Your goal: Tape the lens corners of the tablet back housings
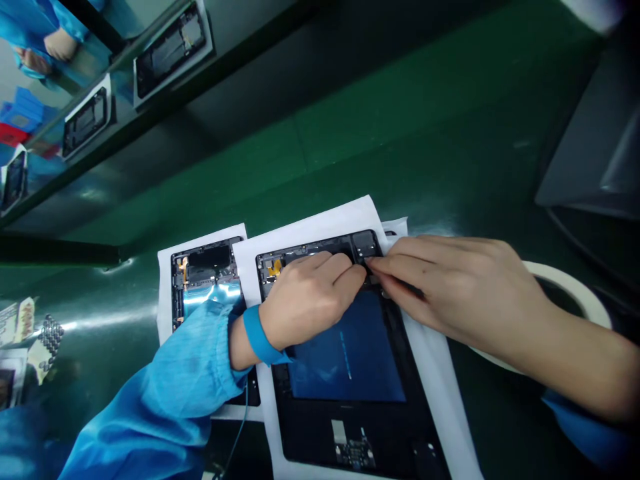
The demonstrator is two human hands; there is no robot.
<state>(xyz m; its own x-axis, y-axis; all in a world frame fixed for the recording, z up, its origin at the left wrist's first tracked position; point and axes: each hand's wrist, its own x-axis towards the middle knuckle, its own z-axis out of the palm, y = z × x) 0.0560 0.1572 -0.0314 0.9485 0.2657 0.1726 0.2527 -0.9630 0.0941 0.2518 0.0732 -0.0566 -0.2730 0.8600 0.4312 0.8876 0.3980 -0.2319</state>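
Note:
An opened black tablet (345, 360) with a blue battery panel lies on a white sheet (310, 227) on the green bench. My left hand (310, 300), with a blue wrist strap, rests curled on the tablet's upper part, fingertips pressing near the top edge. My right hand (450, 287) comes in from the right, its fingers pinched together at the same spot on the tablet's upper right; what they hold is too small to make out. The two hands' fingertips meet there.
A second opened tablet (205, 280) on its own white sheet lies just left, partly under my left sleeve. A roll of white tape (575, 287) sits to the right under my forearm. More tablets (170, 50) ride a conveyor at the upper left. A dark box (595, 147) stands at the right.

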